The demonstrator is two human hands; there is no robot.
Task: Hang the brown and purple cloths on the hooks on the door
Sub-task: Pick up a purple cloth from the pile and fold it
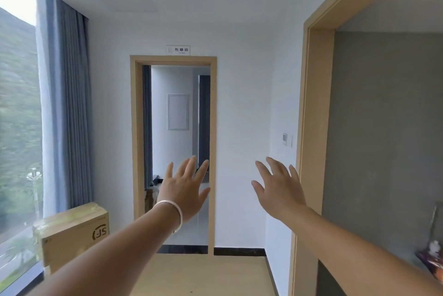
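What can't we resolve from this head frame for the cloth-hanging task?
- Brown cloth, hooks, door leaf: none in the head view; both the left hand and right hand are empty.
- Purple patterned thing: blurred, cut off by the right edge; unidentifiable.
- Sign over the doorway: too small to read.

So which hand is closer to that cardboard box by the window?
Left. The left hand is raised up and to the right of the cardboard box; the right hand is farther right, near the wooden frame.
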